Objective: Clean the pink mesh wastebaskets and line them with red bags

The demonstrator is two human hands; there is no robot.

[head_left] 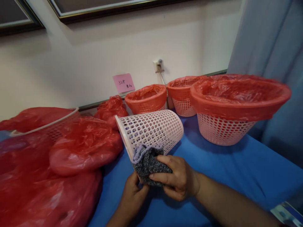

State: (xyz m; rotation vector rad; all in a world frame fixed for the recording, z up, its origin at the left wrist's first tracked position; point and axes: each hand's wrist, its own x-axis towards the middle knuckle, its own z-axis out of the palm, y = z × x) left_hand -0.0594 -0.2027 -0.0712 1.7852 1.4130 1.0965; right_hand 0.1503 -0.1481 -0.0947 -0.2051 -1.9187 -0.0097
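Note:
A white perforated plastic wastebasket [153, 127] lies tilted on its side over the blue-covered table, its rim toward the left. My left hand [133, 195] grips the basket's rim at its lower edge; part of its fingers is hidden behind the basket and the cloth. In my right hand [176, 178] is a bunched dark grey cloth [150, 164] with a lilac edge, pressed against the basket's side near the rim.
Red plastic bags [87, 145] pile up on the left, around a white-rimmed basket [77, 111]. Red-lined baskets stand along the wall: a small one [145, 102], another [183, 105], and a large one [227, 129] at right. A pink note [123, 83] and a socket [158, 66] are on the wall.

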